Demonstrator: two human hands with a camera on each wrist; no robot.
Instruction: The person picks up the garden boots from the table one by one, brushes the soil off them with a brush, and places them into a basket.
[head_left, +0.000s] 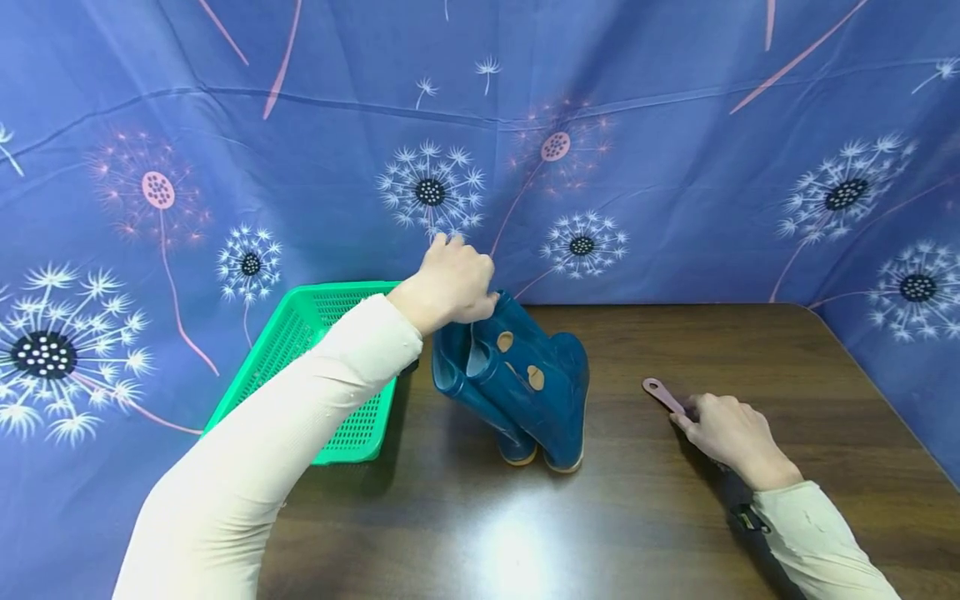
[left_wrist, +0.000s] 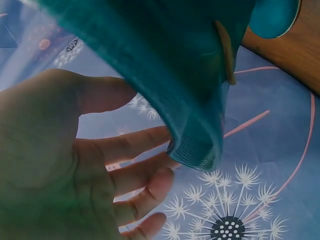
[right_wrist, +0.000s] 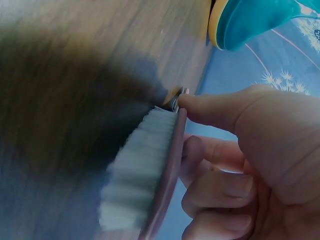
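Note:
A pair of blue rain boots (head_left: 525, 392) with tan oval patches leans on the table, shafts tilted to the left. My left hand (head_left: 457, 279) holds them near the top; in the left wrist view its thumb and fingers reach the edge of a boot (left_wrist: 165, 60), their tips partly hidden behind it. On the right, my right hand (head_left: 735, 433) grips a scrub brush (head_left: 663, 396) by its pink handle. The right wrist view shows its white bristles (right_wrist: 140, 170) facing the tabletop, with the thumb and curled fingers on the pink back.
A green perforated plastic basket (head_left: 296, 321) stands left of the boots, partly behind my left forearm. Brown wooden tabletop (head_left: 637, 517) lies between the boots and the brush. A blue dandelion-print cloth (head_left: 337, 192) hangs along the table's back edge.

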